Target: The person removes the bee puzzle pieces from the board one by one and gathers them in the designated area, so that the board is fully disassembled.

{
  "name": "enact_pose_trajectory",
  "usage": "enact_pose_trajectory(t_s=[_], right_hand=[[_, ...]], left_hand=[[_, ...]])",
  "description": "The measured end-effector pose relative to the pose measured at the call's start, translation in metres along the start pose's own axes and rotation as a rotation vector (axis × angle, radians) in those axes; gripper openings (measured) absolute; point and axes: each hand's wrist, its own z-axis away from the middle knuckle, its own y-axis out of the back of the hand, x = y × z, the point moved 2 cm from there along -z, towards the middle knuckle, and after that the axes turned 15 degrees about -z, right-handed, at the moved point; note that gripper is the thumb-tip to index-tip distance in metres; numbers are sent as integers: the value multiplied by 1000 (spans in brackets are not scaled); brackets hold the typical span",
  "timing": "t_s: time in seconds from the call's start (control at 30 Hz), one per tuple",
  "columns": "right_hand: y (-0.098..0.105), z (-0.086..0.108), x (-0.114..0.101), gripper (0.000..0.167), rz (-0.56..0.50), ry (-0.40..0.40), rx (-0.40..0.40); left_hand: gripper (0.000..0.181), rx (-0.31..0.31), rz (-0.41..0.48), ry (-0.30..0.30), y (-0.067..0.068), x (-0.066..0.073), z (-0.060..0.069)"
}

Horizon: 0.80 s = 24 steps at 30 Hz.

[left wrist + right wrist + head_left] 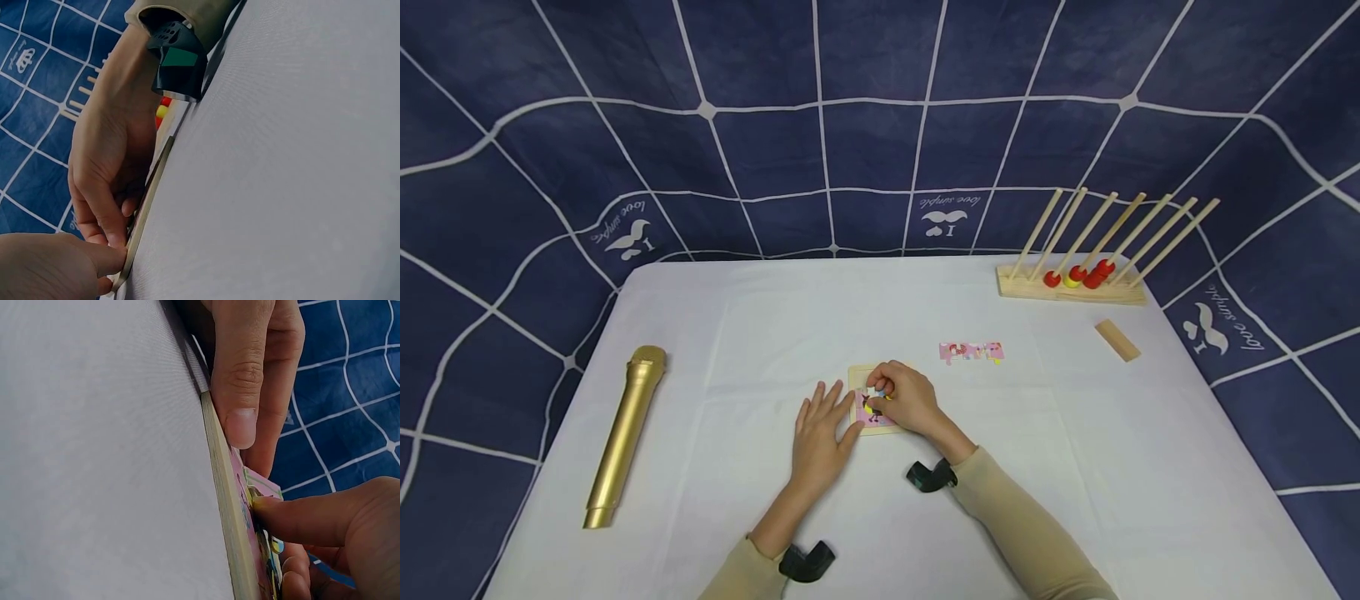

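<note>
A small wooden-framed puzzle board with a pink picture lies flat on the white table. My left hand rests at the board's left side, fingers spread, the thumb at its lower left edge. Above the board my right hand pinches a puzzle piece between thumb and curled fingers, and covers the board's upper right part. In the right wrist view the piece stands tilted against the picture. The left wrist view shows the board's frame edge-on beside both hands.
Joined pink puzzle pieces lie right of the board. Farther back right stands a wooden rack with upright rods and several red and yellow beads, a small wooden block before it. A gold microphone lies at the left.
</note>
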Motion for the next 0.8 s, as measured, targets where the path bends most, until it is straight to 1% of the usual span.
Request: enact_pose_trajectory(t_s=[0.3, 0.4, 0.6, 0.77, 0.8], right_hand=[[1, 0, 4, 12, -107, 16, 2], [1, -1, 6, 11, -148, -7, -9], [3, -2, 4, 11, -295, -71, -56], [7, -2, 3, 4, -421, -86, -68], [9, -1, -1, 3, -442, -88, -66]], left_hand=[[49, 1, -12, -5, 0, 0, 0], [49, 0, -9, -3, -1, 0, 0], [49, 9, -12, -2, -1, 0, 1], [50, 23, -18, -9, -1, 0, 0], [50, 23, -20, -10, -1, 0, -1]])
